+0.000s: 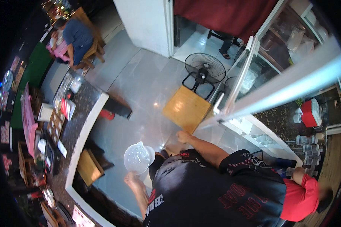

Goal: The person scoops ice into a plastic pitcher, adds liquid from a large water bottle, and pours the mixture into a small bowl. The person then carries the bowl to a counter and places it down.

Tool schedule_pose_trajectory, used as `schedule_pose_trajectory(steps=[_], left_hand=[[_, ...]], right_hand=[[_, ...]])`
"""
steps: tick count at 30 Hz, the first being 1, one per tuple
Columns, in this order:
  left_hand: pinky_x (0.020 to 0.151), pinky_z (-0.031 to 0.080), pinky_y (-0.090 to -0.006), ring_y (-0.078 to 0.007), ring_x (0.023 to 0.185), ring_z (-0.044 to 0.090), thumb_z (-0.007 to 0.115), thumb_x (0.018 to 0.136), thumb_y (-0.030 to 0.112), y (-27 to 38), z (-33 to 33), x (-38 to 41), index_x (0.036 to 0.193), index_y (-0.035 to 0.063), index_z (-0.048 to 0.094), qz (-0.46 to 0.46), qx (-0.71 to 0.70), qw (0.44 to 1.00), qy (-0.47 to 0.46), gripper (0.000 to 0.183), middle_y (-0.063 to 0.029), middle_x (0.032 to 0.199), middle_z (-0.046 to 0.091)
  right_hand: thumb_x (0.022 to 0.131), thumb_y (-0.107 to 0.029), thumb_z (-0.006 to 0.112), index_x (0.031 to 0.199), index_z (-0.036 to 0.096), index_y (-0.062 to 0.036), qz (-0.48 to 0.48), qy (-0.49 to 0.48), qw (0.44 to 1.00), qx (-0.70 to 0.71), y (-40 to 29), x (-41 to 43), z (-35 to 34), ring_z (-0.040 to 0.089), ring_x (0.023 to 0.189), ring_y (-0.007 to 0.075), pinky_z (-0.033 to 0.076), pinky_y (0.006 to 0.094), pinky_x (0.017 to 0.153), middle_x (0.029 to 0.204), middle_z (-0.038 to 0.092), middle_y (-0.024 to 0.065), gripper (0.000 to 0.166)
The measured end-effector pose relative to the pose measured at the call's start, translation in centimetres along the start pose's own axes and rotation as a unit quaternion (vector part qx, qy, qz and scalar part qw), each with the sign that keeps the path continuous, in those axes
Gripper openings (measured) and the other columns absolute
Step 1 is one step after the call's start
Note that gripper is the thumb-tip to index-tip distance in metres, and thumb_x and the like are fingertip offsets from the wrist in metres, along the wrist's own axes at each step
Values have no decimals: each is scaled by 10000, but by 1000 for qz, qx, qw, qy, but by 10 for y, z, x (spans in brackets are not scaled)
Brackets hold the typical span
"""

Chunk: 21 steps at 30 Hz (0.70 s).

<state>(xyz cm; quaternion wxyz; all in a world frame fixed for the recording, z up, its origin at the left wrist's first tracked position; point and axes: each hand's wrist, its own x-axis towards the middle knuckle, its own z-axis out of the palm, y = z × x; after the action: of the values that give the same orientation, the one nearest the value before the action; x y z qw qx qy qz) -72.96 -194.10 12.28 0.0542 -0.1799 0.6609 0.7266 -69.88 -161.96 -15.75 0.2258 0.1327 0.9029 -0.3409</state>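
Note:
In my left hand is a translucent plastic pitcher, held at its near side. Its pouring lip faces away from me, and the inside shows glints. It hangs over the grey tiled floor, close beside my leg. My right hand is in front of my torso with its fingers curled in, and nothing shows in it. Just beyond that hand is a wooden stool with a square top. From this angle, the hand overlaps the stool's near corner, and I cannot tell whether they touch.
A black fan stands behind the stool. To the left runs a dark counter with a pale edge, with another wooden stool beside it. A glass-paned door frame is at right. A person in red stands close behind; others sit farther off.

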Motion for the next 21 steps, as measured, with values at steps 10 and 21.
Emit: schedule_pose_trajectory(steps=[10,21], left_hand=[[531,295,-240,-81,532,394,570,690,89,83,170,300,530,71,486,39,49,976,-206,181,9,583,482],[508,271,-247,-53,527,387,542,742,111,139,453,486,587,60,539,-24,92,924,-371,163,42,576,463]], right_hand=[[807,-159,539,984,686,-38,151,136,973,107,-47,156,-171,647,874,396,508,465,796,959,666,244,260],[878,4,529,1145,592,19,119,424,739,510,51,313,-345,629,731,135,519,277,657,895,676,75,274]])
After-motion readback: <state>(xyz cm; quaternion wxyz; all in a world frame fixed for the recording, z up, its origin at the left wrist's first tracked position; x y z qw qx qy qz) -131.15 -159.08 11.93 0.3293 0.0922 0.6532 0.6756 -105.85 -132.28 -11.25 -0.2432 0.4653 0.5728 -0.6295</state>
